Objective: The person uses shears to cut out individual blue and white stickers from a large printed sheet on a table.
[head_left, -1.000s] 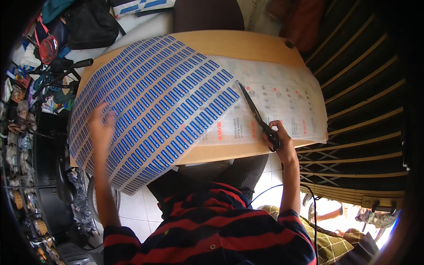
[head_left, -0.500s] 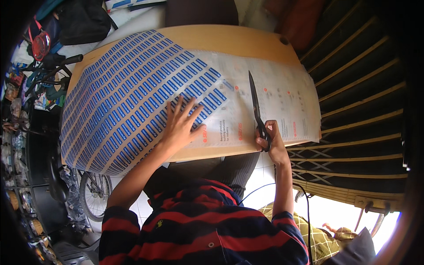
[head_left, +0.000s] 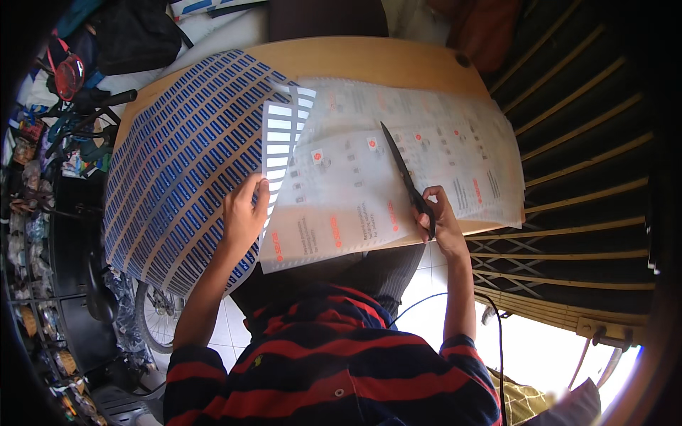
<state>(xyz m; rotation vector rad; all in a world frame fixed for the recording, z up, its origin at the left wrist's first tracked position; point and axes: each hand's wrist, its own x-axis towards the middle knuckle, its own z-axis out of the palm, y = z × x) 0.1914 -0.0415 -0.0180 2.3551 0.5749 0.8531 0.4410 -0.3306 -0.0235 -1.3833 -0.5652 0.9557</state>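
We see 2 bare hands at a tan table (head_left: 369, 60). The left hand (head_left: 244, 213) grips the edge of a label sheet (head_left: 185, 163), a large sheet printed with rows of small blue labels; fingers are closed on its near right edge, the thumb underneath hidden from us. The sheet spreads over the table's left side and hangs past its near and left edges. Where the hand lifts it, a strip of its pale back (head_left: 280, 135) shows, curled over.

The right hand (head_left: 437, 216) is closed on the handles of black scissors (head_left: 405, 177). The blades lie together, pointing away from us and slightly left, resting flat on a white paper (head_left: 398, 156). That paper carries small red and grey marks and covers the table's right side; its near edge overhangs the table toward our lap. The label sheet's lifted edge sits just beside the paper's left edge, and we cannot tell which overlaps which there.

Below, we see a shirt (head_left: 334, 362) striped red and dark blue. A thin cable (head_left: 497, 341) runs beside the right forearm. To the left stands a bicycle (head_left: 85, 135) with a wheel near the floor tiles, and a black bag (head_left: 135, 35) lies beyond the table's far left corner. To the right are slatted wooden rails (head_left: 582, 142).
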